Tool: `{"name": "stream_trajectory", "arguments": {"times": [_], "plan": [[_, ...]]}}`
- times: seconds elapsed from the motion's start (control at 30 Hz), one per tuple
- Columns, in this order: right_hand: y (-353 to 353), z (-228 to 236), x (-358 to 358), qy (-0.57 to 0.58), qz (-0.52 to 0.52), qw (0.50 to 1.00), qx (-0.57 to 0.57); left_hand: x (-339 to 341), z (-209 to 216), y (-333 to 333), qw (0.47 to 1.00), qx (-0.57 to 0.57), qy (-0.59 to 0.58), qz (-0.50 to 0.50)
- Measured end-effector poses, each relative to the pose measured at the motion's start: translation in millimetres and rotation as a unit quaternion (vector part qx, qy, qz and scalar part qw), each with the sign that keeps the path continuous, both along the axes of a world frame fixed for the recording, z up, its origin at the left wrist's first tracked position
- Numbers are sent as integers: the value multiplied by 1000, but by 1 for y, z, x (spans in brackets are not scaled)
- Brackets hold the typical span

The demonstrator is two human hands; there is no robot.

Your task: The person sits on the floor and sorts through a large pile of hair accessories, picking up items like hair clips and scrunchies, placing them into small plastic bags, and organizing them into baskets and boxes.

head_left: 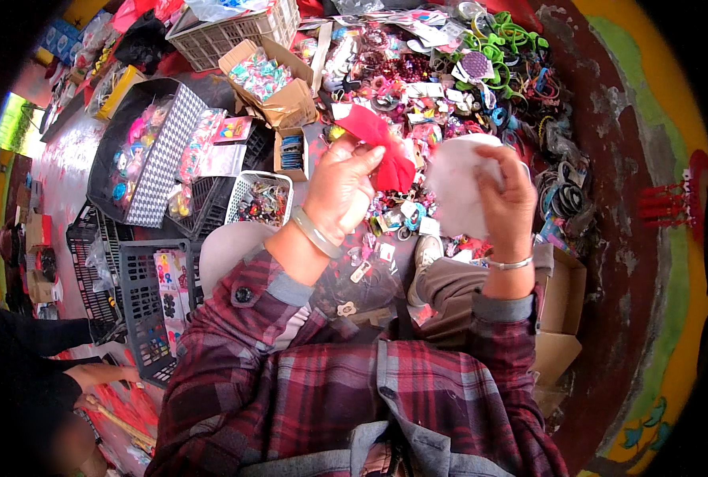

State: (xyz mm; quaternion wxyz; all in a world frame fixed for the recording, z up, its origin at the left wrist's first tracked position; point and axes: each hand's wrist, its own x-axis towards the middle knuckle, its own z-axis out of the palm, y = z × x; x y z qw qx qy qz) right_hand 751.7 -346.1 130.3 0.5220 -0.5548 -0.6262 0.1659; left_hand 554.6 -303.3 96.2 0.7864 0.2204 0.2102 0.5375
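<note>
My left hand point(342, 187) is closed, with thumb and fingers pinching a red fabric bow point(386, 155) held up in front of me. To its right, my right hand point(509, 195) has its fingers curled at the edge of a whitish, rounded flat piece point(461, 179). Whether that piece is a bag or a card, I cannot tell. Both are held above a heap of small colourful hair accessories point(402, 87) spread beyond my feet.
Green headbands point(501, 48) lie at the heap's far right. On the left stand a white basket point(282, 176), an open carton point(290, 103), a black bin point(100, 171) and a dark crate point(135, 318). Another person's arm point(104, 374) shows at lower left. A cardboard box point(564, 294) stands at right.
</note>
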Motion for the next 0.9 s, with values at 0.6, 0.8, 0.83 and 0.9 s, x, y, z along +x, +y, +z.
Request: {"name": "stream_trajectory", "arguments": {"times": [0.6,0.8,0.83,0.9], "plan": [[1,-29,22,181,55,967,-170,-10,-4,7,996,-20,-61,-56],[1,-21,39,619,116,768,-119,-10,-7,9,995,-48,-70,-52],[1,-25,42,636,132,753,-103,-10,-6,8,993,-58,-82,-69],[2,-32,46,663,157,728,-77,-7,-2,5,988,-107,-80,-78]]}}
